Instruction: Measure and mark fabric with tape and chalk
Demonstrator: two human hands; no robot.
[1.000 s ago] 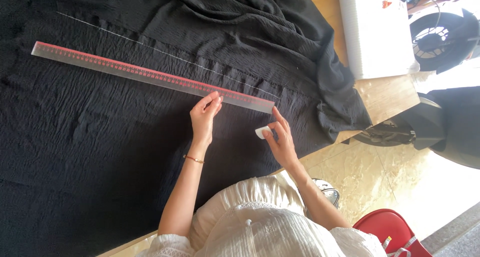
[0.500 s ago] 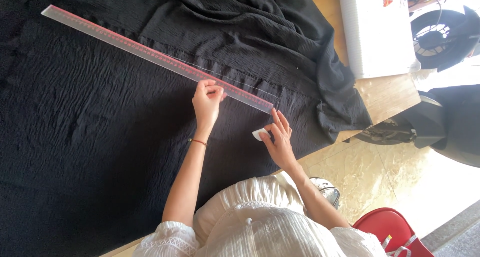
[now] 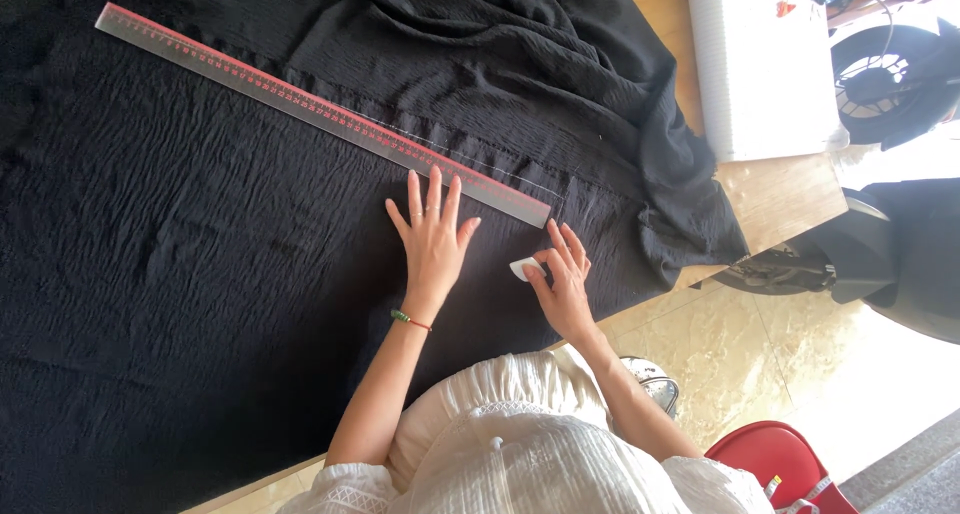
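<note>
The work in hand appears to be marking out the black fabric along the long clear ruler — the hands sit at the ruler's near end, between strokes by the look of it. The left hand lies flat on the cloth with its fingers spread wide and straight, gripping nothing, the tips just short of the ruler's edge. The right hand rests beside it, fingers loosely curled, thumb and forefinger pinching a small white chalk piece just below the ruler's end. A faint pale line runs beyond the ruler, away from the fingers. Judged from this, any further marking calls for the ruler to be pinned firmly first — crinkled cloth shifts easily.
</note>
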